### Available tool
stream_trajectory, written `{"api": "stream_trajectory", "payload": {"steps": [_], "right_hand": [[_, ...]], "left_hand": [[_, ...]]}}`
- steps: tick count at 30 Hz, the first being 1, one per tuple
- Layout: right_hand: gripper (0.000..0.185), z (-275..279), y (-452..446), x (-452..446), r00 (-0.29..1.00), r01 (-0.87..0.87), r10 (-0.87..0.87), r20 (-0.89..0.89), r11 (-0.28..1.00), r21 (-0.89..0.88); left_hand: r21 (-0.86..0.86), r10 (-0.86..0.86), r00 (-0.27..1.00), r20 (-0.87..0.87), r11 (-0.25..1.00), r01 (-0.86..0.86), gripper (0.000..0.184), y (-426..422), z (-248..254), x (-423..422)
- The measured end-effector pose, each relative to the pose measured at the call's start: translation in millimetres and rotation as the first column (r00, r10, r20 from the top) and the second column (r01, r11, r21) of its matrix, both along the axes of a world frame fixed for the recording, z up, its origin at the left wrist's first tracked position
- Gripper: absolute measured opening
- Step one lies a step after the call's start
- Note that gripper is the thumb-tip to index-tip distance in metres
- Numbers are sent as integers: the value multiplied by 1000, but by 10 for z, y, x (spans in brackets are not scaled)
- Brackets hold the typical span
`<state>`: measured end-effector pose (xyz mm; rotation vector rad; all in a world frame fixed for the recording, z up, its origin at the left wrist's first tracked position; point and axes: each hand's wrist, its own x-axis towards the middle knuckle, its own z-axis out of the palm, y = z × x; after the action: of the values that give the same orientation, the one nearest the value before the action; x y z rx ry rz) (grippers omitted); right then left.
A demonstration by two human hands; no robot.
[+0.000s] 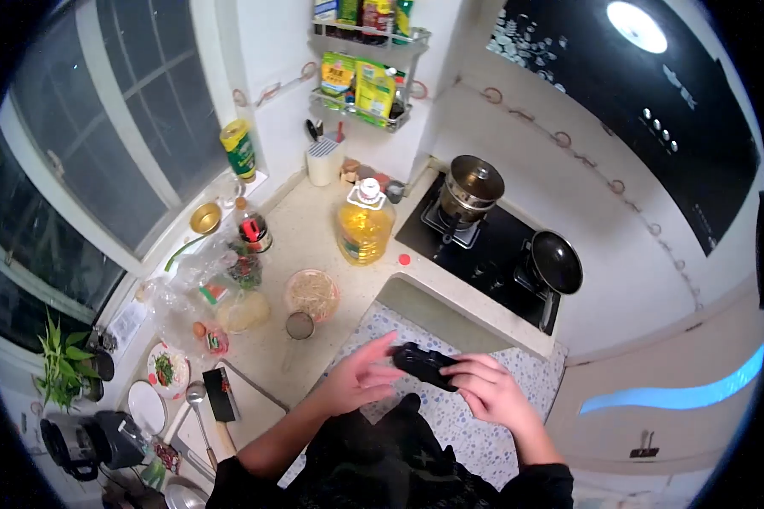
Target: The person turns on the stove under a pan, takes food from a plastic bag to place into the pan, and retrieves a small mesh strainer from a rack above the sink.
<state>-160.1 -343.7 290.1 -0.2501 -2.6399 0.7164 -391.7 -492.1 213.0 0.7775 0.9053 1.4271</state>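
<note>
My right hand (494,388) grips one end of a small black device (424,366) in front of my body; its exact kind I cannot make out. Close to the other end, my left hand (363,377) has its fingers stretched out and apart. Whether the left fingertips touch the device is hard to tell. On the counter beyond the left hand are a small strainer (300,325) and a pink-rimmed bowl (337,293) of pale shreds.
A pot (474,188) and a frying pan (555,262) stand on the black stove (484,270). An oil jug (365,227) is at the counter corner. On the left, a cleaver (221,394) lies on a cutting board (259,409), near a ladle (197,393) and a plate (148,407).
</note>
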Motion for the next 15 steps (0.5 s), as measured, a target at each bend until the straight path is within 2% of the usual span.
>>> {"api": "stream_trajectory", "payload": {"steps": [2,3,5,6,8,10,11,12,13,14,15], "right_hand": [[21,243,13,-101,992,-120,124,-32,988,95],[21,329,33,-105,988,-124,132,-84,988,97],[22,447,33,-53,971,-129,147,-188,986,103],[23,473,-27,8,959,-69,84,-269,996,63],[24,492,-164,136,907,39,-47,-418,999,-26],[49,588,-191,218,810,-13,33,-586,999,39],[65,701,-215,253,755,38,35,-654,995,97],[72,847,-238,255,680,90,42,-732,986,139],[80,994,-260,257,597,153,48,-801,973,173],[79,1159,-278,195,489,215,59,-870,959,186],[78,1323,-286,159,373,278,81,-924,940,195]], "left_hand": [[-3,-44,999,-17,999,44,65,67,105,-10],[-3,-66,997,-27,998,65,65,110,159,-9],[222,61,993,-98,974,-38,67,209,368,55],[334,125,985,-119,939,-79,68,244,496,100],[450,219,954,-207,887,-106,72,257,815,194],[611,328,893,-309,788,-79,74,297,1175,264],[653,340,875,-345,757,-36,79,318,1297,313],[697,402,787,-469,716,50,89,336,1488,351],[792,477,758,-445,604,84,90,413,1730,440],[744,420,750,-510,654,140,103,411,1867,502],[693,303,774,-555,683,230,103,440,2063,568]]}}
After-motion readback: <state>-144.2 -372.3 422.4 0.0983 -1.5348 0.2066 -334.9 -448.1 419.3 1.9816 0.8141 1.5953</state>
